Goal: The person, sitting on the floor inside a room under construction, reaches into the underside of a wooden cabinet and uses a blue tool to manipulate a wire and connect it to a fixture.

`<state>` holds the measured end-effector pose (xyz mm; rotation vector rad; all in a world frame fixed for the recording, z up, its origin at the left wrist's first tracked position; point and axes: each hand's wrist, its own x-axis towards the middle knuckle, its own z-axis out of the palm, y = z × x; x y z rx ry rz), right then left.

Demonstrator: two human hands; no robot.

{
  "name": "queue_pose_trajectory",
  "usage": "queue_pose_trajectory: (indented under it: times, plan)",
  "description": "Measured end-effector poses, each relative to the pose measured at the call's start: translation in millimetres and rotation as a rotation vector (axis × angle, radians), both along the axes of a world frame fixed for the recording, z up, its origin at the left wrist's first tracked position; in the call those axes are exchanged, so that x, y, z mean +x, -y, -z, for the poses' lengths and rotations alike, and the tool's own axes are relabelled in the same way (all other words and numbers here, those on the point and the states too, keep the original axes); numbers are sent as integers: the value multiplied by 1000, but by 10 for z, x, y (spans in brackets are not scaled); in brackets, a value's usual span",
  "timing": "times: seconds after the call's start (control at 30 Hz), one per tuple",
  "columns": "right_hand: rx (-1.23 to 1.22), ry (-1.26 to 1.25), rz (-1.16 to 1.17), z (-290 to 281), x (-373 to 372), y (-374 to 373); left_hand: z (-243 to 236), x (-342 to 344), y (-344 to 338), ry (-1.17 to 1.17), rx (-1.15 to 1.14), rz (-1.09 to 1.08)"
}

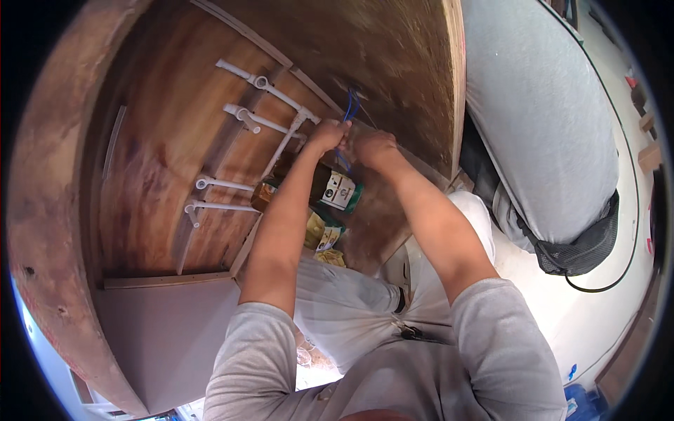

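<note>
Both my arms reach forward into a wooden booth, side by side. In my left hand (330,136) the fingers are closed on a thin blue wire (351,102). The wire loops up to the brown wall panel, and a length of it hangs below the fingers. Just to the right, my right hand (374,149) is curled with its knuckles up, near the wire. What its fingers hold, if anything, is hidden. White plastic pipes (284,98) with tee fittings run along the wooden panel left of my left hand.
Below my hands lie a dark box with a white label (340,191) and several yellow packets (324,235). A brown upright panel (393,63) stands ahead. Right of its edge are a large grey padded bag (544,133) and a black mesh pouch (583,238).
</note>
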<state>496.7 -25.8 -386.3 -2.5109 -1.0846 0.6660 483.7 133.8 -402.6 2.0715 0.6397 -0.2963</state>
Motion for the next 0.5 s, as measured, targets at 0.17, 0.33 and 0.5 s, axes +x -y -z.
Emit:
queue_pose_trajectory:
  times: [0.17, 0.33, 0.5]
  plan:
    - [1040, -919, 647, 792, 773, -161, 168, 239, 115, 206, 406, 257]
    - [1073, -1088, 837, 633, 590, -887, 246, -124, -388, 4, 625, 179]
    - [1277, -822, 1156, 1567, 1124, -1176, 192, 334, 195, 83, 725, 330]
